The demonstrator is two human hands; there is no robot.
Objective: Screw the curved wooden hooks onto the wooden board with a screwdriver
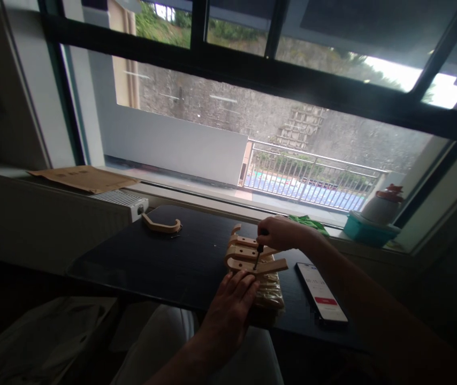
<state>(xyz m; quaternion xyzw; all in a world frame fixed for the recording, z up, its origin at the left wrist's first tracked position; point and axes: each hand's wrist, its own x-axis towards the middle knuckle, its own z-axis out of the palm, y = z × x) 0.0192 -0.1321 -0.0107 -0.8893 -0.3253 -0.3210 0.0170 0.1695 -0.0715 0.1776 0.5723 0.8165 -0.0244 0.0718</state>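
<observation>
My right hand point(279, 233) is closed around the handle of a screwdriver point(258, 256), whose shaft points down. The tip meets the nearest of several curved wooden hooks point(248, 266), which have dark holes along them. They lie side by side on a stack wrapped in shiny clear plastic point(271, 294) at the table's front edge. My left hand point(234, 302) presses with its fingers stretched out against the near side of the nearest hook and the stack. One loose wooden hook point(162, 225) rests at the table's far left, with small dark bits, perhaps screws, beside it.
A phone point(322, 294) with a lit screen lies right of the stack on the dark table point(152, 262). Behind are a window sill with a brown envelope point(88, 178), a green cloth point(311, 223) and a teal container point(368, 229). A radiator point(122, 200) stands at left.
</observation>
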